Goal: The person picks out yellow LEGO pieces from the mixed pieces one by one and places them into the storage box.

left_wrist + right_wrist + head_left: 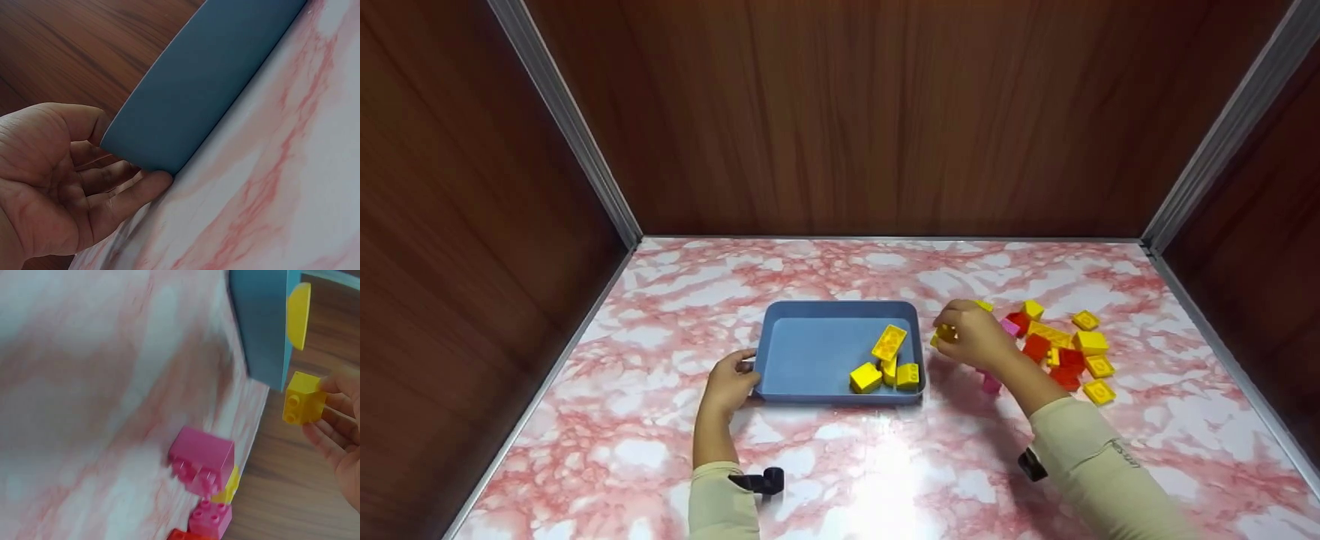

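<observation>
A marbled desk (645, 420) underlies everything. The blue tray (810, 356), gripped at one end by the left hand (730, 381), sits between it and the right hand (973, 336), beside which lie loose red, pink and yellow bricks (1069, 360). The right hand pinches a yellow brick (305, 399); the head view half hides it, while the right wrist view bares two studs (293, 400).

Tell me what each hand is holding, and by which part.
The right hand pinches a yellow block by the side away from its studs; the left hand holds the blue tray by its left end.
</observation>
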Demonstrator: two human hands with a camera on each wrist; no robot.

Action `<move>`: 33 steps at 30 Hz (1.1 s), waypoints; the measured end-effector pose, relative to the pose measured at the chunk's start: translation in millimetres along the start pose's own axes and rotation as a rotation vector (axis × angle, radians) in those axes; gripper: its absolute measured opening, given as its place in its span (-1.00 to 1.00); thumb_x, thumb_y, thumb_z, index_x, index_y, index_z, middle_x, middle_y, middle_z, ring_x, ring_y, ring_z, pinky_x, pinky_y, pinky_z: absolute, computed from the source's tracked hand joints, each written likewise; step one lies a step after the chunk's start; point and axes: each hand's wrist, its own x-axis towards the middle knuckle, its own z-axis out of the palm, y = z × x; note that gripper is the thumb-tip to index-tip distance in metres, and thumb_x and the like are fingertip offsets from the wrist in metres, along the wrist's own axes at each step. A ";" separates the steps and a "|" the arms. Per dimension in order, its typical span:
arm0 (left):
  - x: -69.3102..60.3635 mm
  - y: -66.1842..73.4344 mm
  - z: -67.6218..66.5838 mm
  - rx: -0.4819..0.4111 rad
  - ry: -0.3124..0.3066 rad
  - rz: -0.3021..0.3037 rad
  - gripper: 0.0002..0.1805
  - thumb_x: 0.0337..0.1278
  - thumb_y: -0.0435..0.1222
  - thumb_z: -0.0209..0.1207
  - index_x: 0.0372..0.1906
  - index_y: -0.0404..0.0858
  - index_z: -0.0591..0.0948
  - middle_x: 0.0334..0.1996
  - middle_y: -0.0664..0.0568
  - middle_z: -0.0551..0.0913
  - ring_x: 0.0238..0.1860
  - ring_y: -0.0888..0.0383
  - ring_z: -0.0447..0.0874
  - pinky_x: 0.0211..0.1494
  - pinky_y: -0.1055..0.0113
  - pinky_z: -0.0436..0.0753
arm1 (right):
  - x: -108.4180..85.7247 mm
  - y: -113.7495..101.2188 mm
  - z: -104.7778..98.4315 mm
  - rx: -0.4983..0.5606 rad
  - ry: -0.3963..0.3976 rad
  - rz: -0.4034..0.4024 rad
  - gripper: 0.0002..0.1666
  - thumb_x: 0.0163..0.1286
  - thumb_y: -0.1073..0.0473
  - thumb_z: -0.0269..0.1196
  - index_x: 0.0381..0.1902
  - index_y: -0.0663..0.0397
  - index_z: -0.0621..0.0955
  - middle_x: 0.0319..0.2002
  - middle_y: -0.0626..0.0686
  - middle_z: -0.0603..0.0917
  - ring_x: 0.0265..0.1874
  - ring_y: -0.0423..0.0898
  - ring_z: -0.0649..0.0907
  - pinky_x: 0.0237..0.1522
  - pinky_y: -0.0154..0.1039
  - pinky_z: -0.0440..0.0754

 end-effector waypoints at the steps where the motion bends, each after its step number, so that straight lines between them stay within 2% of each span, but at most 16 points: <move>1: 0.3 -0.2 0.1 0.001 0.003 -0.001 -0.40 0.06 -0.55 0.00 0.31 -0.38 0.43 0.04 -0.33 0.50 -0.07 -0.18 0.61 -0.31 -0.02 0.72 | 1.0 -2.0 1.3 0.003 0.001 -0.014 -0.75 0.05 0.27 0.44 -0.28 0.26 0.72 -0.28 0.11 0.66 -0.32 0.01 0.61 -0.20 -0.12 0.70; 9: 0.7 0.0 -0.1 0.009 0.003 -0.005 -0.42 0.09 -0.54 0.03 0.30 -0.37 0.45 0.03 -0.33 0.50 -0.10 -0.17 0.62 -0.31 -0.01 0.72 | 9.5 -18.6 16.4 0.022 0.021 -0.114 -0.82 0.02 0.32 0.41 -0.36 0.28 0.71 -0.38 0.07 0.63 -0.39 -0.04 0.55 -0.31 -0.16 0.64; 17: 0.5 -0.5 -0.2 0.005 -0.004 0.003 -0.43 0.10 -0.55 0.02 0.30 -0.37 0.45 0.02 -0.31 0.50 -0.09 -0.16 0.60 -0.32 -0.01 0.72 | 13.4 -30.7 35.2 -0.016 0.013 -0.190 -0.78 0.00 0.32 0.45 -0.35 0.29 0.71 -0.34 0.12 0.64 -0.31 0.03 0.59 -0.22 -0.11 0.65; 24: 3.4 -1.0 1.4 0.001 0.008 0.015 -0.42 0.04 -0.58 0.01 0.27 -0.40 0.47 -0.04 -0.31 0.52 -0.19 -0.11 0.62 -0.38 0.02 0.72 | 15.2 -30.6 41.6 -0.010 -0.027 -0.180 -0.77 0.03 0.32 0.46 -0.30 0.27 0.71 -0.33 0.10 0.63 -0.30 0.02 0.59 -0.19 -0.10 0.66; 33: 2.8 -1.8 0.2 -0.005 0.010 0.010 -0.43 0.05 -0.57 0.02 0.26 -0.39 0.47 -0.05 -0.31 0.52 -0.18 -0.11 0.62 -0.40 0.04 0.72 | 15.2 -29.3 42.7 0.009 -0.030 -0.192 -0.74 0.03 0.34 0.45 -0.27 0.31 0.70 -0.31 0.13 0.65 -0.28 0.04 0.60 -0.18 -0.08 0.66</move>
